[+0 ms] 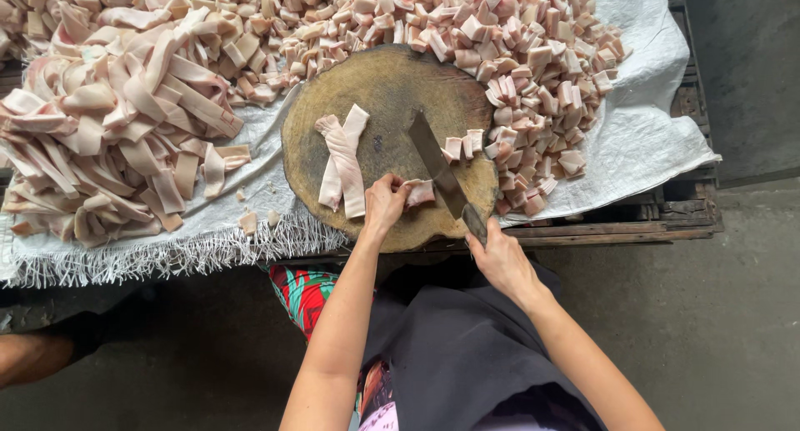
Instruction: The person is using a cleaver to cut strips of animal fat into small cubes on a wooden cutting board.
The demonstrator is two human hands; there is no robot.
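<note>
Fingers of the left hand (385, 202) pinch a meat strip (417, 192) on the round wooden block (383, 81); right hand (500, 260) grips the cleaver (437, 169).

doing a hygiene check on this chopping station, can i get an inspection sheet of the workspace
surface: round wooden chopping block on a white woven sheet with a frayed near edge, laid over a dark slatted pallet
job's things: cleaver lying across the block; two long meat strips on the block; short strip beside the blade
clutter: heap of long strips on the left; heap of cut cubes along the top and right
hands: left hand pressing the short strip; right hand gripping the cleaver handle
cables: nothing seen
surroundings: grey concrete floor; another person's limb at the left edge
</note>
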